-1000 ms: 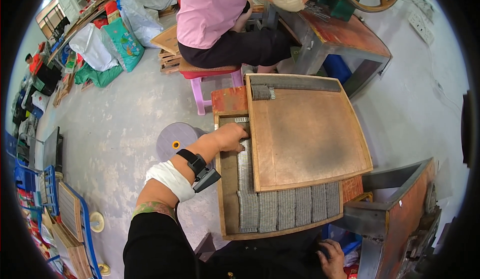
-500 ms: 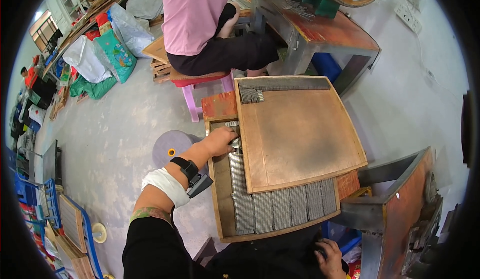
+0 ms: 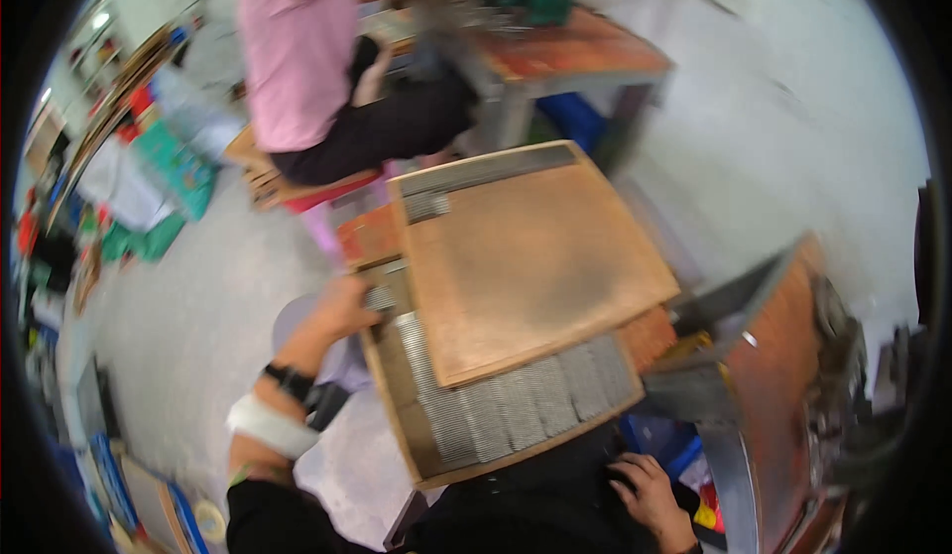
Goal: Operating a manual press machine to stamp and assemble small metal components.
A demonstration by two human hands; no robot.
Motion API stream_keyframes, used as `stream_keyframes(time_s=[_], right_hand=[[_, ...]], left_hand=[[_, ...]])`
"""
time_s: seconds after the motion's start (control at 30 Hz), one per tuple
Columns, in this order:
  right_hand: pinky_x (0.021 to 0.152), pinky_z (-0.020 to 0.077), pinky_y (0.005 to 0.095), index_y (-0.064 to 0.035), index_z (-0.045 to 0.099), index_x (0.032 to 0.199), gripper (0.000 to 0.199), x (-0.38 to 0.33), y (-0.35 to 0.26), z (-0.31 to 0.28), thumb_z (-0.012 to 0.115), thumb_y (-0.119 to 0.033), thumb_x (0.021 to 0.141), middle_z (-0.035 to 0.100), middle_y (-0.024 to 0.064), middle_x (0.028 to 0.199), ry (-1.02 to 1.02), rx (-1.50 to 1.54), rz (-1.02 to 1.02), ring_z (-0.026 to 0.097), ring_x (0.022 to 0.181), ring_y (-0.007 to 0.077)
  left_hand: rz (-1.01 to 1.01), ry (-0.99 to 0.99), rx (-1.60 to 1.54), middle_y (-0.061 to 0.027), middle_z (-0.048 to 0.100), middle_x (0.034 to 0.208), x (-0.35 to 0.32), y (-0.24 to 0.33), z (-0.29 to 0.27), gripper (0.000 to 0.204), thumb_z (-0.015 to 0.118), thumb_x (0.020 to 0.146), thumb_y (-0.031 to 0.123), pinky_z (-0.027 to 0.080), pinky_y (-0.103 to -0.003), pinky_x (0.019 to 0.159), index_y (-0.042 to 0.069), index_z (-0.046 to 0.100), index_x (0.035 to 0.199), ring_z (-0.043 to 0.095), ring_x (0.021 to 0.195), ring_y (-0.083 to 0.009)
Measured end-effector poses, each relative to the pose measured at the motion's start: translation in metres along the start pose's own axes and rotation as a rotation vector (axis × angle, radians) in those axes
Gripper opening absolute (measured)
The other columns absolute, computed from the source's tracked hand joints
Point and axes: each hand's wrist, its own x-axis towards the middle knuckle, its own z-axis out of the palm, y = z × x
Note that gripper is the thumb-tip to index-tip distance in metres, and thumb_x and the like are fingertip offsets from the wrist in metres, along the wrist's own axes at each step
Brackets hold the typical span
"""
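My left hand [image 3: 344, 303] is closed round a short stack of small ribbed metal pieces [image 3: 380, 298], at the left side of a lower wooden tray [image 3: 395, 400]. Rows of thin grey metal pieces [image 3: 516, 410] stand packed along that tray's near side. An upper wooden tray [image 3: 540, 256] lies skewed over the lower one, covering part of it. Its bottom is mostly bare, with a metal row [image 3: 506, 179] along the far edge and a small group [image 3: 428, 205] at its far left corner. My right hand [image 3: 652, 497] rests by my lap, fingers loosely apart, holding nothing.
A person in pink [image 3: 297, 68] sits ahead at a red-topped bench [image 3: 585, 43] with a green machine. A metal-framed stand [image 3: 769, 375] is close on my right. Below my left arm is a grey round stool [image 3: 342, 361]. Bags [image 3: 124, 182] lie along the far left.
My left hand has drawn back toward the lower tray's left edge with a stack of metal pieces. The view has swung, shifting the scene left and blurring it. My right hand's fingers have spread slightly.
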Motion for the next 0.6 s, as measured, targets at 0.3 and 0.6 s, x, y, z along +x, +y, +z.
stream_keyframes(time_s=[0.3, 0.6], right_hand=[[0.078, 0.0495, 0.0356, -0.0059, 0.063, 0.096, 0.021, -0.022, -0.013, -0.078, 0.067, -0.006, 0.075, 0.062, 0.0096, 0.099, 0.375, 0.048, -0.130, 0.059, 0.090, 0.0281], [0.092, 0.0423, 0.0408, -0.0025, 0.055, 0.114, 0.042, -0.090, 0.035, -0.140, 0.067, -0.011, 0.075, 0.053, 0.0181, 0.118, 0.829, -0.177, 0.243, 0.049, 0.110, 0.0359]], left_hand=[[0.474, -0.042, -0.399, -0.0137, 0.062, 0.074, 0.001, 0.227, -0.049, 0.038, 0.073, 0.058, 0.015, 0.049, -0.030, 0.063, -0.003, 0.065, 0.091, 0.062, 0.068, -0.0204], [1.010, -0.198, -0.358, -0.0197, 0.061, 0.080, -0.023, 0.497, 0.089, 0.034, 0.068, 0.063, 0.017, 0.047, -0.042, 0.073, -0.001, 0.063, 0.091, 0.058, 0.079, -0.0354]])
